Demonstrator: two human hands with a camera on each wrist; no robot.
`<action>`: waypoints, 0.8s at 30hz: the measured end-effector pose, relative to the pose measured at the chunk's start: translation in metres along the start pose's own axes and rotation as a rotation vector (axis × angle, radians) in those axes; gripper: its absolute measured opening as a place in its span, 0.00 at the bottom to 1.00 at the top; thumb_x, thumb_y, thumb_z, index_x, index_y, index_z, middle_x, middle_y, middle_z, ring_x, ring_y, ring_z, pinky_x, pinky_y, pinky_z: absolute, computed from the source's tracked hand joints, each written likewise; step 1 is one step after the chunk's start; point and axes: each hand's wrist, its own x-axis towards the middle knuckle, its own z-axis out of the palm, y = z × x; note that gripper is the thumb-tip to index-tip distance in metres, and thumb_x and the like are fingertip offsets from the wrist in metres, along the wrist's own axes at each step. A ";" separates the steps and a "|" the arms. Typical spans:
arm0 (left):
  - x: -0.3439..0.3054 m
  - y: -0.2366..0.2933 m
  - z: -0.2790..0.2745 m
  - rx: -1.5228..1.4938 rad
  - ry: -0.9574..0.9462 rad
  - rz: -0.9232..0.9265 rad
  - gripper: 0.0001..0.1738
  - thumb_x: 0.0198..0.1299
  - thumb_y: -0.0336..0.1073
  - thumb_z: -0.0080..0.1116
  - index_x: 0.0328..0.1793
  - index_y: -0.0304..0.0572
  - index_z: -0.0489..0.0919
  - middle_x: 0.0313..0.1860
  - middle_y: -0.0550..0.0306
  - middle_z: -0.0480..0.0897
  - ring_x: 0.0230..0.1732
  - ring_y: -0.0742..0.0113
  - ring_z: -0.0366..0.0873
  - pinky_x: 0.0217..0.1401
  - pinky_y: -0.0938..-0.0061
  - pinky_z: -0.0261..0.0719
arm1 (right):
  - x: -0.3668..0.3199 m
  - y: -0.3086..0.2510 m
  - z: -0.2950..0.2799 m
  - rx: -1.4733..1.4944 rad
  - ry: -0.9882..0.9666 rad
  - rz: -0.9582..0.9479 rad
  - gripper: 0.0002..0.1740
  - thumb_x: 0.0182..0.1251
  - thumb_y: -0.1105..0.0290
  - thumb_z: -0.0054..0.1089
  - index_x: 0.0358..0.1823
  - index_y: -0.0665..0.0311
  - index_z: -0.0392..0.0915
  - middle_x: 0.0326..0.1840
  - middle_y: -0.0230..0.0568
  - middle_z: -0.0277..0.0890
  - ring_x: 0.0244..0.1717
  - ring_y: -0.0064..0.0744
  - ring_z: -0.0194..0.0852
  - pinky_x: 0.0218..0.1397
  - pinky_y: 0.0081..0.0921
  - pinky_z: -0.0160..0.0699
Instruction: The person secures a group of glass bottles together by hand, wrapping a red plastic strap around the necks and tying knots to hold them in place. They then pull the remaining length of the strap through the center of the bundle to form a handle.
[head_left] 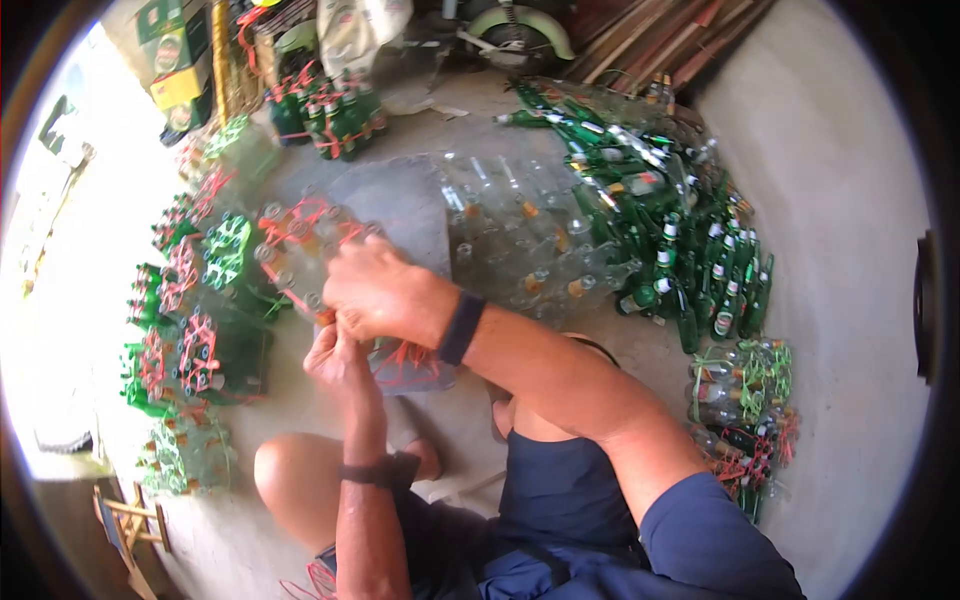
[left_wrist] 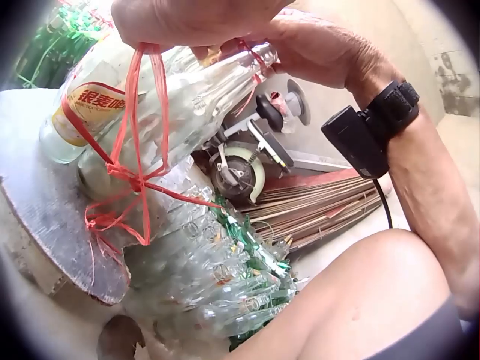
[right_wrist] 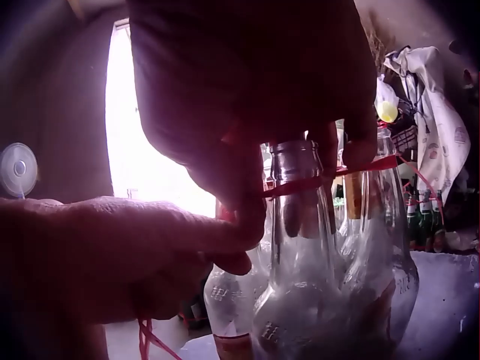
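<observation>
A bundle of clear glass bottles (head_left: 300,245) stands on a grey low table, its necks looped with red plastic string (left_wrist: 137,184). At its near side my left hand (head_left: 345,362) pinches the string, and loose loops hang beneath the fingers in the left wrist view. My right hand (head_left: 385,288) is against it, over the bottle tops, fingers curled on the string by a neck. A red strand (right_wrist: 296,186) runs across the necks in the right wrist view. One bottle (left_wrist: 90,112) carries a yellow and red label. The hands partly hide the knot area.
Loose clear bottles (head_left: 520,230) stand to the right, beside a heap of green bottles (head_left: 690,230). Tied bundles line the left (head_left: 200,350), the back (head_left: 325,120) and the right wall (head_left: 745,380). A wheel (head_left: 515,45) and wooden strips (head_left: 670,40) are behind.
</observation>
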 end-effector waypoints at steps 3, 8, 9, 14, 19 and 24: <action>0.008 -0.018 -0.002 0.038 0.049 -0.023 0.17 0.73 0.36 0.67 0.30 0.34 0.86 0.25 0.71 0.78 0.27 0.82 0.67 0.29 0.79 0.63 | -0.008 0.010 0.001 -0.064 0.172 -0.133 0.10 0.58 0.63 0.62 0.33 0.54 0.91 0.39 0.39 0.84 0.49 0.44 0.83 0.54 0.44 0.79; 0.002 -0.006 0.008 0.084 0.084 -0.014 0.22 0.75 0.38 0.66 0.28 0.29 0.85 0.21 0.71 0.77 0.28 0.82 0.67 0.29 0.74 0.66 | -0.001 0.011 -0.004 -0.163 0.098 -0.180 0.09 0.61 0.65 0.61 0.34 0.55 0.90 0.41 0.36 0.83 0.50 0.43 0.80 0.55 0.42 0.79; 0.004 -0.011 0.005 0.100 0.069 -0.048 0.22 0.75 0.40 0.66 0.29 0.28 0.86 0.21 0.72 0.77 0.28 0.83 0.68 0.29 0.73 0.69 | -0.001 0.012 -0.006 -0.171 0.112 -0.198 0.09 0.61 0.66 0.62 0.34 0.56 0.90 0.41 0.36 0.83 0.50 0.43 0.80 0.56 0.42 0.79; 0.001 0.001 0.008 0.024 0.060 -0.105 0.24 0.74 0.42 0.67 0.27 0.29 0.84 0.19 0.72 0.74 0.26 0.82 0.64 0.27 0.73 0.65 | 0.001 0.013 -0.021 -0.191 0.042 -0.249 0.07 0.59 0.67 0.63 0.33 0.58 0.88 0.42 0.36 0.82 0.50 0.43 0.79 0.57 0.42 0.80; 0.000 0.006 0.005 0.015 0.011 -0.149 0.21 0.74 0.42 0.68 0.30 0.33 0.87 0.24 0.73 0.78 0.26 0.84 0.65 0.28 0.78 0.60 | 0.010 0.018 -0.035 -0.321 -0.080 -0.352 0.05 0.61 0.69 0.63 0.33 0.59 0.86 0.43 0.36 0.80 0.52 0.42 0.78 0.58 0.39 0.79; -0.003 0.011 0.006 0.007 -0.010 -0.165 0.21 0.73 0.43 0.68 0.31 0.31 0.87 0.23 0.72 0.78 0.26 0.83 0.66 0.27 0.78 0.63 | 0.016 0.017 -0.044 -0.410 -0.087 -0.454 0.08 0.60 0.68 0.63 0.32 0.60 0.90 0.42 0.39 0.88 0.52 0.43 0.85 0.59 0.39 0.82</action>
